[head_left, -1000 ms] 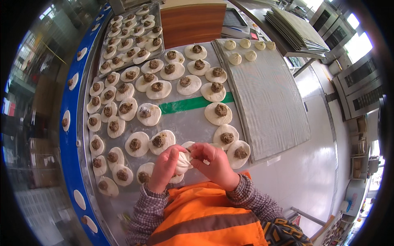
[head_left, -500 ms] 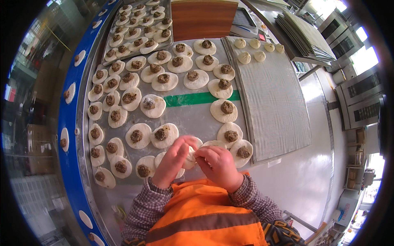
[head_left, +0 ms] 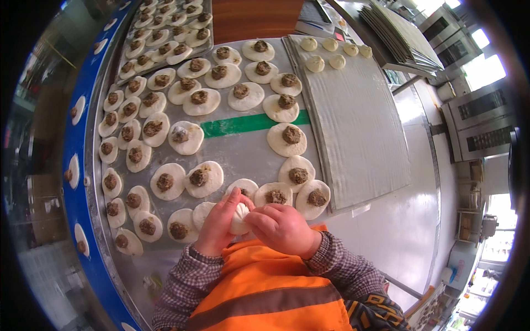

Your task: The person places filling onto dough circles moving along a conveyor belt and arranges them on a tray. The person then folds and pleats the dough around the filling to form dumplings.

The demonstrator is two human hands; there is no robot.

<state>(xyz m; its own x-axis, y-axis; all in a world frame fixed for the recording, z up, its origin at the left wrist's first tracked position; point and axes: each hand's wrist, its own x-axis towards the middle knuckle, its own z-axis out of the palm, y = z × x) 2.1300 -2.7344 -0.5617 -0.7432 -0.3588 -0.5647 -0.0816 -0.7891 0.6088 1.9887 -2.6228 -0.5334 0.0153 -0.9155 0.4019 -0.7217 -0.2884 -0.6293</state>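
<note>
Close to my orange apron, a white stuffed bun (head_left: pixel 239 219) sits between my hands, its dough gathered in folds. My left hand (head_left: pixel 218 222) is cupped round its side. The fingers of my right hand (head_left: pixel 282 226) pinch its edge; their tips are partly hidden. Just beyond my hands lie flat dough rounds with brown filling, one (head_left: pixel 274 196) ahead of the right hand and another (head_left: pixel 243 187) partly covered by my left fingers. A further dough round (head_left: pixel 203 214) rests beside my left wrist.
Many filled dough rounds (head_left: pixel 164 182) cover the metal table (head_left: pixel 237 154), crossed by a green strip (head_left: pixel 256 123). Several pleated buns (head_left: pixel 314 64) stand at the far end of a mesh-covered tray (head_left: pixel 359 138) on the right. A blue conveyor edge (head_left: pixel 72 212) runs along the left.
The view has shifted, so the table appears further left and up. Both hands still work on the bun, and the dough rounds beyond them show more clearly.
</note>
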